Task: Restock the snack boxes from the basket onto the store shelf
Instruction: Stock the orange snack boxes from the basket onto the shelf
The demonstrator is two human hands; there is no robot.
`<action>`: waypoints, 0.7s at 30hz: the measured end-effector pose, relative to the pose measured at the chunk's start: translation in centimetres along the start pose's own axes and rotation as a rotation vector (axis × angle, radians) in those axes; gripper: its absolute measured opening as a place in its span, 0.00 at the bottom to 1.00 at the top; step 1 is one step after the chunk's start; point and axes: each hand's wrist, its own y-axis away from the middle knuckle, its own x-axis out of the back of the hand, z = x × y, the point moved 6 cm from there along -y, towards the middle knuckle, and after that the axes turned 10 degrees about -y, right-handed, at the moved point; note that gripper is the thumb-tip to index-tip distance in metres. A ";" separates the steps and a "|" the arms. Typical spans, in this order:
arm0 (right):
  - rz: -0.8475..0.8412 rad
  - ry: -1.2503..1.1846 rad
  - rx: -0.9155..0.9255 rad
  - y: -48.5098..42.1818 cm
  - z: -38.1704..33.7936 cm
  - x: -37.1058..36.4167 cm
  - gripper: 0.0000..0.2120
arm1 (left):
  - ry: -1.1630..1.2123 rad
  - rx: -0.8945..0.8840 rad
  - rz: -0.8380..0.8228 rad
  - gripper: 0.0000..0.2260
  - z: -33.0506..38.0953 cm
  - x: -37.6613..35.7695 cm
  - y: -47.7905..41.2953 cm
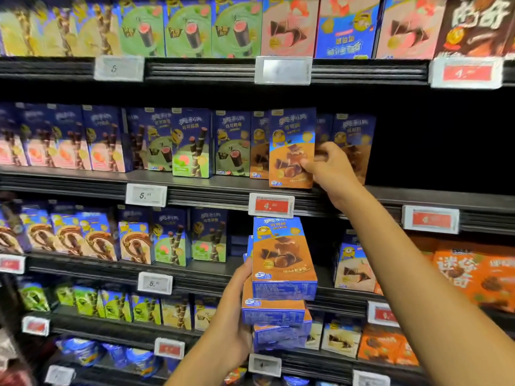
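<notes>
Snack box, glossy rectangular cardboard, in right hand.

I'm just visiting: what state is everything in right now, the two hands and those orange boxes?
Orange box: upright at the front edge of the middle shelf, gripped.
Right hand: fingers curled round that box's right side.
Stack of boxes: several pressed together, held in the air lower down.
Left hand: gripping the stack from its left side.
Red price tag: fixed on the shelf edge, below the gripped box.

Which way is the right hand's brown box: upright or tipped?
Upright: the brown box has its title at top; right hand grips its side.
</notes>
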 end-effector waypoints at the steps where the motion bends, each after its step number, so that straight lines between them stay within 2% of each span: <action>1: 0.019 0.065 0.007 -0.1 0.3 0.0 0.12 | 0.004 0.005 0.004 0.29 -0.1 -0.1 -0.1; 5: 0.082 0.297 0.099 -0.4 -0.2 0.0 0.15 | 0.020 0.026 0.008 0.29 -0.4 -0.5 -0.4; 8: 0.074 0.374 0.122 -0.6 -0.5 -0.4 0.17 | 0.012 0.036 0.019 0.29 -0.7 -0.6 -0.5; 12: 0.082 0.437 0.144 -0.5 -0.7 -0.7 0.20 | 0.023 0.030 0.026 0.29 -1.0 -0.5 -0.6; 21: 0.059 0.458 0.144 -0.2 -0.2 -0.3 0.17 | 0.047 0.041 0.037 0.28 -1.9 -0.8 -1.1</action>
